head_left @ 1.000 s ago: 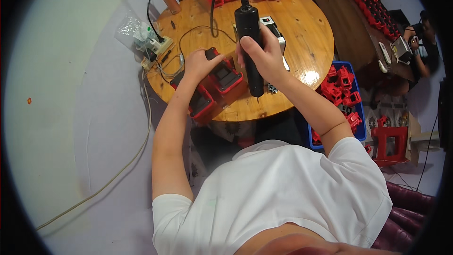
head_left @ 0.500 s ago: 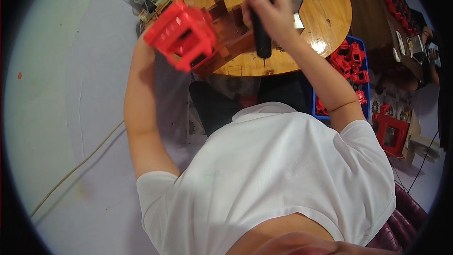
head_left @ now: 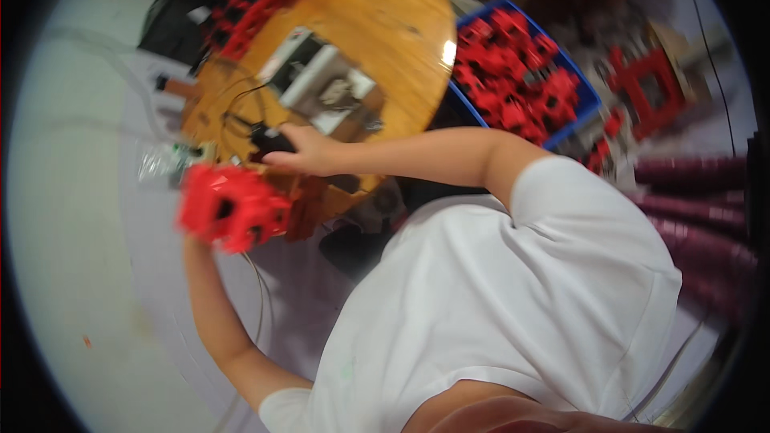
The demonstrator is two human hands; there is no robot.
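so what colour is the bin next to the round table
Blue: the bin beside the wooden table holds red plastic parts, seen in the head view.

Small assembly workshop: round wooden worktable [head_left: 385,24] w/ cables, blue plastic crate [head_left: 579,116] of red plastic parts [head_left: 513,64], bare floor.
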